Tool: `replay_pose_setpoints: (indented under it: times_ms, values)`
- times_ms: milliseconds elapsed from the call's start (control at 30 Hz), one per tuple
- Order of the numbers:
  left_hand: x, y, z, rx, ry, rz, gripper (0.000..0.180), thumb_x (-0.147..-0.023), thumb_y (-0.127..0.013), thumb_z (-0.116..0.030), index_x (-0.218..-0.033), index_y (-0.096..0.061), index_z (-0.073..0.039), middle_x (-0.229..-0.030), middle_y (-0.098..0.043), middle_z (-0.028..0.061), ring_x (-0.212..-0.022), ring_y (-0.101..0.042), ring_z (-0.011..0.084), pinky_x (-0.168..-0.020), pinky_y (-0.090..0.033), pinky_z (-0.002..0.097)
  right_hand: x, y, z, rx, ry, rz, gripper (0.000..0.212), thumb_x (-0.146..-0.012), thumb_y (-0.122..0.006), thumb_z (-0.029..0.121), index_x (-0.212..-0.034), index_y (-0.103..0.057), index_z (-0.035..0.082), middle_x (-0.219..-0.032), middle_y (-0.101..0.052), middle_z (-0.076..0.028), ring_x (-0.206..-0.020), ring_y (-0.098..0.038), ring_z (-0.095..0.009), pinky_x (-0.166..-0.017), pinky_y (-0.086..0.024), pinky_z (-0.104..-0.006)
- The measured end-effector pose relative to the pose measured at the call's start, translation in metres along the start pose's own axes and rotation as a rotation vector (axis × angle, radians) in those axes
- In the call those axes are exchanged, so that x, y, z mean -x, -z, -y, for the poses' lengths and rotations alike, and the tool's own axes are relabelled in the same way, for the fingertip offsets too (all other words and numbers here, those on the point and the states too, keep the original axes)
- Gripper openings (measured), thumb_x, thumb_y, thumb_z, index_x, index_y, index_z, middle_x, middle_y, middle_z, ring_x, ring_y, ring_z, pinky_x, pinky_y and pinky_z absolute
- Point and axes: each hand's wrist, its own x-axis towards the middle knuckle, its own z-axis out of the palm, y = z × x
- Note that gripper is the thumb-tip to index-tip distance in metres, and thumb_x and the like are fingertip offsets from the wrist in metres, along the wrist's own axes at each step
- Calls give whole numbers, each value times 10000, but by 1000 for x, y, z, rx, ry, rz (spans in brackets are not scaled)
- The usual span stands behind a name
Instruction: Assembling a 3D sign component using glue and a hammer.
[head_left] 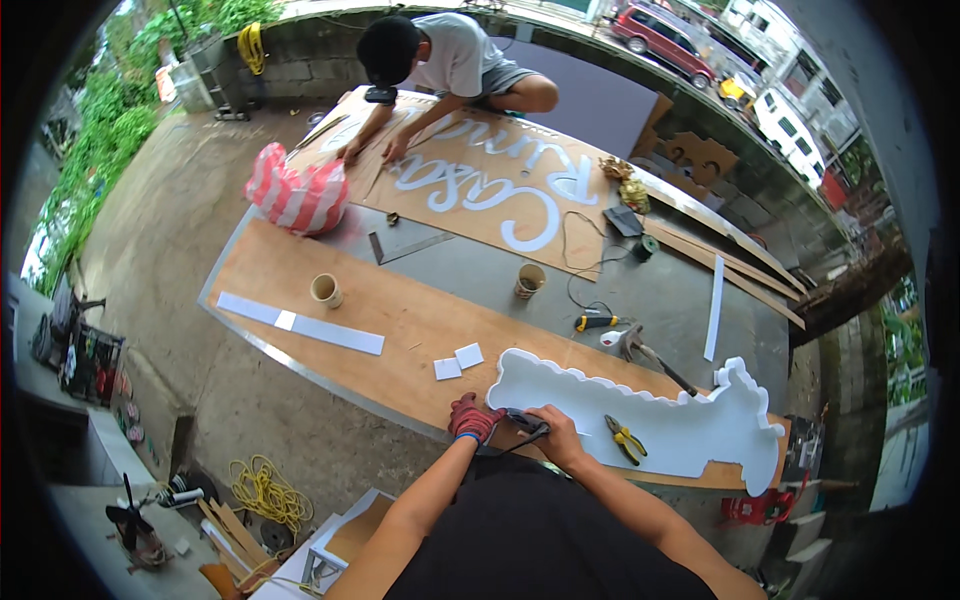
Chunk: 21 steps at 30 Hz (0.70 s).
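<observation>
My left hand (473, 418), in a red glove, is closed at the left end of a white scallop-edged panel (570, 405) with a raised rim. What its fingers grip is hidden. Bare, my right hand (556, 432) is wrapped round a dark hand tool (526, 421) with a black cord; its tip points at the gloved fingers. Yellow-and-black pliers (627, 440) lie on the panel, right of my right hand. Two small white squares (458, 362) rest on the brown board (400, 345) beyond my left hand.
Across the table a person (450, 70) leans over a board with white cursive letters (540, 215). Around me are a hammer (660, 362), a yellow-and-black knife (596, 321), two cups (326, 290), white strips (300, 323), a metal square (415, 247) and a red-striped bag (297, 192).
</observation>
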Motion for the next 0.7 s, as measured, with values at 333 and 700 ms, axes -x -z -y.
replay_pose_setpoints:
  times_ms: [333, 700]
  values:
    - [8, 13, -5, -15, 41, 50, 1104, -649, -924, -688, -1544, -520, -185, -1510, -535, 169, -1382, -579, 367, -1120, -503, 521, -3, 1, 11, 39, 60, -24, 439, -799, -929, 187, -1176, -749, 53, -983, -713, -152, -892, -716, -370, -791, -579, -426]
    - [7, 13, -3, -18, 39, 59, 1103, -650, -909, -713, -1546, -518, -203, -1503, -537, 169, -1377, -581, 371, -1112, -509, 523, -4, 2, 14, 55, 52, -30, 459, -778, -943, 175, -1175, -745, 57, -971, -701, -145, -865, -710, -362, -776, -573, -424]
